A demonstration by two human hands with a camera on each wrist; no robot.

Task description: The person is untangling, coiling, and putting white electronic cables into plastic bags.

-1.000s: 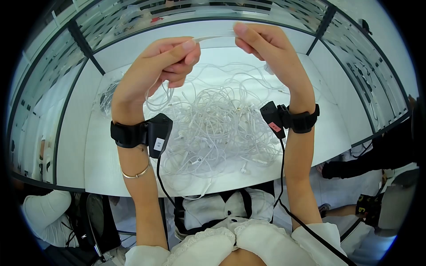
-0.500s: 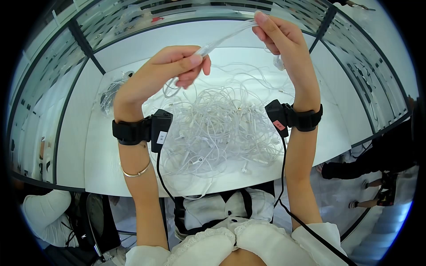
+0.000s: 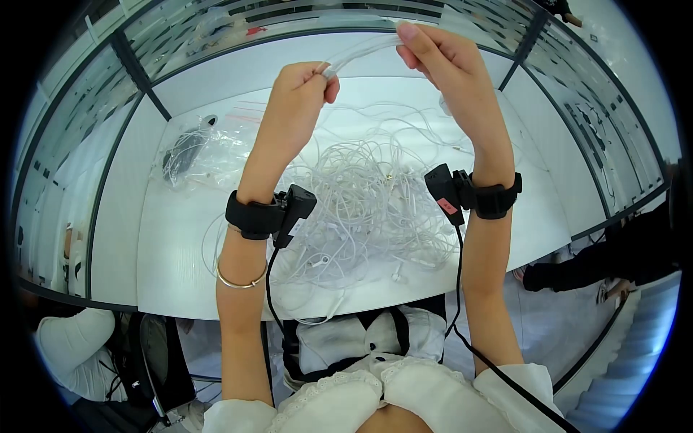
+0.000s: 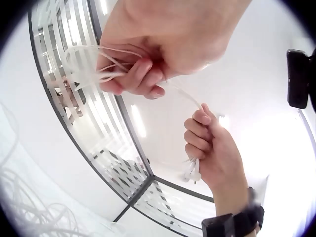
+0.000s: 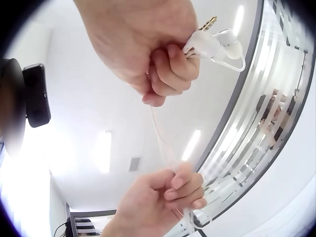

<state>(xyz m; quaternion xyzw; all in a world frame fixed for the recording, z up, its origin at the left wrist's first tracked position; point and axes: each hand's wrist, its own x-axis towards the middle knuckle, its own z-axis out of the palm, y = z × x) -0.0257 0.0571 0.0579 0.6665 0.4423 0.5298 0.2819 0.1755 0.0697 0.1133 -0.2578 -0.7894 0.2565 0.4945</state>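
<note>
Cable, clear of the pile, is gripped by left hand and right hand, both curled; light, even tension should keep its strands parallel.

White earphones, gold plug, white cable heap, black wrist straps, white-striped glass

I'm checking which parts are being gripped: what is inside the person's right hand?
The right hand grips white cable; a gold-coloured plug and white earbuds stick out past its curled fingers. Whatever else lies within the grip is covered.
</note>
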